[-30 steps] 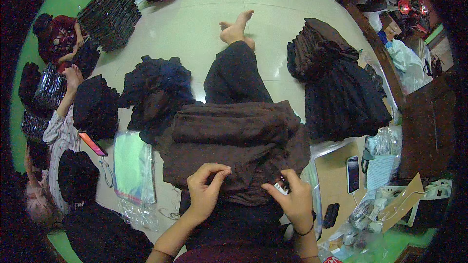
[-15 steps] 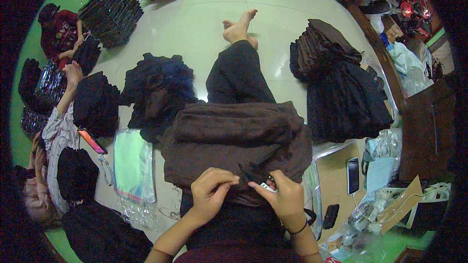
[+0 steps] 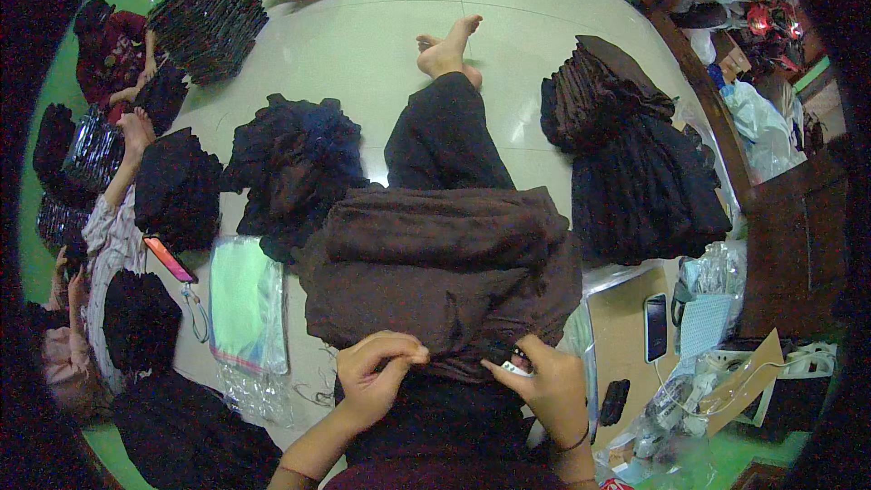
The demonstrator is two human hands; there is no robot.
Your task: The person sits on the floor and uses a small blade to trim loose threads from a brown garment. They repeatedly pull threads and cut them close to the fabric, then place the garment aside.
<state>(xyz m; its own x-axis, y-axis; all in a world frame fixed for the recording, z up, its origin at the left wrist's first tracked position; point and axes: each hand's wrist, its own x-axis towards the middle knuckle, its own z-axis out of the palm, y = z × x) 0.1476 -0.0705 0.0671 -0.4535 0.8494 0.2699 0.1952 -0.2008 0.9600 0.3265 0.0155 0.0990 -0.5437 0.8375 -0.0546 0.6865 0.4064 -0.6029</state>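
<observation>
The person sits on the pale tiled floor point(image 3: 363, 45) with one leg stretched out, and a folded dark brown cloth garment point(image 3: 445, 268) lies across the lap. The left hand point(image 3: 376, 377) is closed in a pinch on the near edge of this garment, thumb against the fingers. The right hand point(image 3: 544, 386) holds the same near edge a little further right; its fingers are curled around a small light object point(image 3: 514, 367), too small to tell what it is.

Left of the garment, a heap of dark blue-black clothes point(image 3: 295, 163) rests on the floor, and a clear plastic bag with pale green cloth point(image 3: 245, 304) lies beside it. To the right, a tall pile of dark folded clothes point(image 3: 635, 154) stands well apart. A phone with dark screen point(image 3: 655, 327) lies on a brown cardboard sheet point(image 3: 626, 345) near the right hand.
</observation>
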